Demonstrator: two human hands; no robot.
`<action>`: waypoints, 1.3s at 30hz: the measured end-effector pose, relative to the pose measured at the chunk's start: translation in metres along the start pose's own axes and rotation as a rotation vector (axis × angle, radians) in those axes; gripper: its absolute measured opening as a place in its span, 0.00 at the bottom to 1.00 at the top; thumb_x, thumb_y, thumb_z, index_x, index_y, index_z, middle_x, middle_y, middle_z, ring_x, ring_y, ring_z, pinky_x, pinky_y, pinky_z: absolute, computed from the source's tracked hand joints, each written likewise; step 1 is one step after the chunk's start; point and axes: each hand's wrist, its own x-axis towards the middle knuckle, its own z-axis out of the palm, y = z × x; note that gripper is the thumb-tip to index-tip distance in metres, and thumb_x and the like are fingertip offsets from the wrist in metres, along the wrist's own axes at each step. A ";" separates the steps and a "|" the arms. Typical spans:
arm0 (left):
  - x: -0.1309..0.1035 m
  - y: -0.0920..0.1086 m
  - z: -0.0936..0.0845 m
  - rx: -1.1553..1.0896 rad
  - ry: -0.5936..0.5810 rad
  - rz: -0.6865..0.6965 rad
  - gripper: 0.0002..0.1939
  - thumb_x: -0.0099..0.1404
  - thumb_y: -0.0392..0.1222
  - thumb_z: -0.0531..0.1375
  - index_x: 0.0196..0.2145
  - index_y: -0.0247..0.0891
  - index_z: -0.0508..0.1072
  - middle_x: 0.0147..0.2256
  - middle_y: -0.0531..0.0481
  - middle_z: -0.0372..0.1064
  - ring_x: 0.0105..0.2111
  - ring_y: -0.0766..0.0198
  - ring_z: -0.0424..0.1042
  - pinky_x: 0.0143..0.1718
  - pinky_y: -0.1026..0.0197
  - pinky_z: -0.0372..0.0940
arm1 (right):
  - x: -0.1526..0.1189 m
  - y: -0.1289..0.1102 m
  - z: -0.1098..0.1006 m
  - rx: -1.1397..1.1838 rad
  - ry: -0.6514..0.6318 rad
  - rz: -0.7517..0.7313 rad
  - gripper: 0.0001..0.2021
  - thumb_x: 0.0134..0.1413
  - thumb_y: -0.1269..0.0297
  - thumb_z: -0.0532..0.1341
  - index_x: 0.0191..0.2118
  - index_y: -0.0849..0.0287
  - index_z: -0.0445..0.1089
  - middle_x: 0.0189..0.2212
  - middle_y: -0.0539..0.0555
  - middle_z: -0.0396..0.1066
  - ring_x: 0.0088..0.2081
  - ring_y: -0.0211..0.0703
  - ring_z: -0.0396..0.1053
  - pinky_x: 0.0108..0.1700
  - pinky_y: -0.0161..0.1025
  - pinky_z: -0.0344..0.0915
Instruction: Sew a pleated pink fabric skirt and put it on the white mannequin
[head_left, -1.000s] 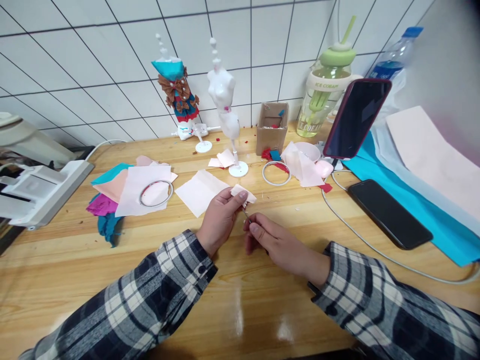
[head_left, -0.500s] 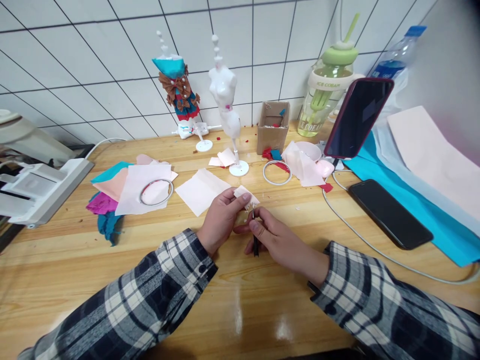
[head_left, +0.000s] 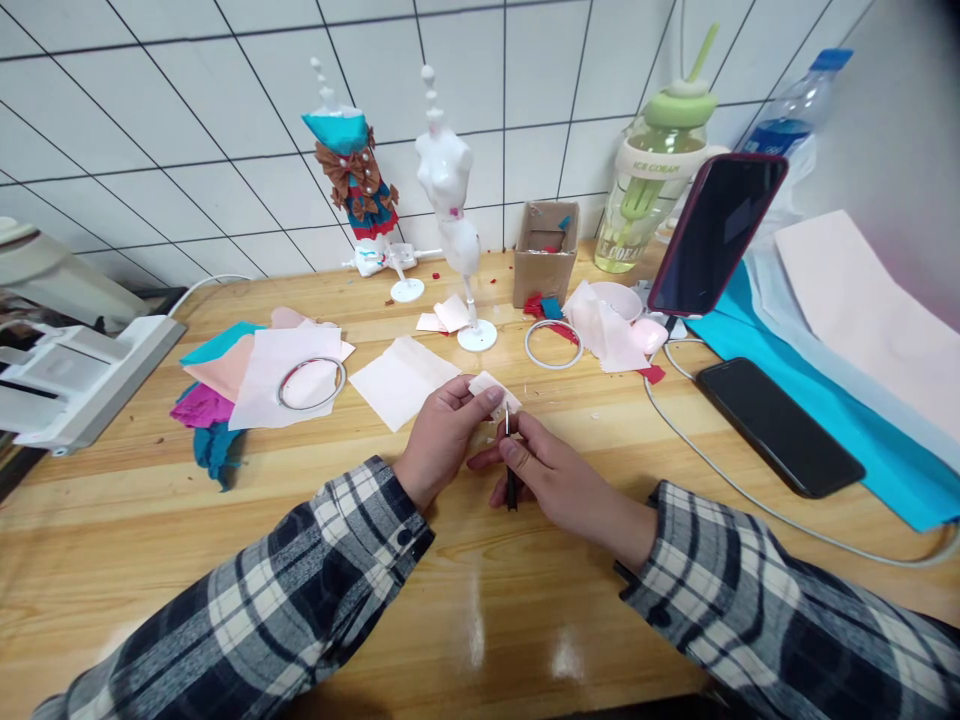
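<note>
My left hand pinches a small folded piece of pale pink paper between thumb and fingers, above the table. At its right, my right hand is closed round small black-handled scissors. Their thin metal tip points up and touches or nearly touches the paper's lower right edge; the fingers hide part of the tool. Tiny pale scraps lie about the hands. Just beyond the left hand lies a larger pale pink sheet.
Behind stand a bare white mannequin, a dressed mannequin, a cardboard box and a green-lidded cup. Metal rings and coloured sheets lie around. At right are a propped phone, a flat phone and a cable.
The scissors' metal tip shows more plainly and has tilted slightly against the paper. Both hands otherwise keep nearly the same place.
</note>
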 end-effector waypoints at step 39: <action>0.007 -0.001 -0.005 -0.007 0.090 0.054 0.11 0.55 0.43 0.69 0.29 0.34 0.73 0.26 0.54 0.68 0.25 0.71 0.63 0.30 0.66 0.59 | 0.000 -0.004 -0.024 -0.462 0.224 -0.105 0.19 0.66 0.51 0.45 0.33 0.56 0.64 0.24 0.47 0.60 0.25 0.37 0.58 0.27 0.34 0.55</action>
